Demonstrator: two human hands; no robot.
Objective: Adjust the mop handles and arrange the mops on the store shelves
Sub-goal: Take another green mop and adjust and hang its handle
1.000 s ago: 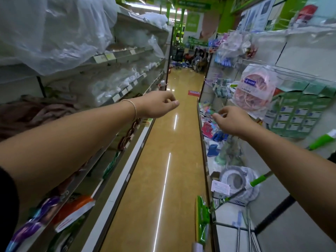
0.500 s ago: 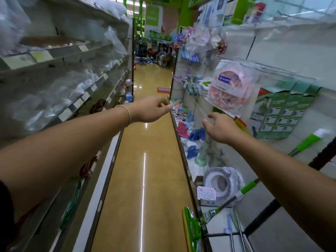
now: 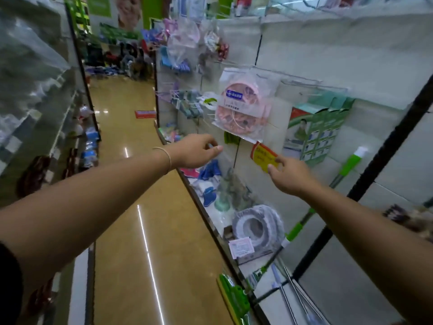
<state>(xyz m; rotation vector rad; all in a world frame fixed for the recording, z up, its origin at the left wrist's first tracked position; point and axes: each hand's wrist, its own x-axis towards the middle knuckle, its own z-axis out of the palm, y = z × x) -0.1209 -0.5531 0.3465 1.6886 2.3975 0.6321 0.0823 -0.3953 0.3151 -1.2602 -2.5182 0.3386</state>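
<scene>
A mop (image 3: pixel 295 231) with a silver and bright green handle (image 3: pixel 348 164) is leaning slantwise against the white back panel of the right-hand shelves (image 3: pixel 328 50), its white-capped top pointing up and its green head (image 3: pixel 234 295) sitting low at the shelf edge.

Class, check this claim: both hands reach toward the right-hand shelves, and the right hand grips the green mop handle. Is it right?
No. In the head view the right hand reaches at a yellow tag, not the mop. The green mop handle leans untouched against the shelves beside it. The left hand does reach that way too.
</scene>
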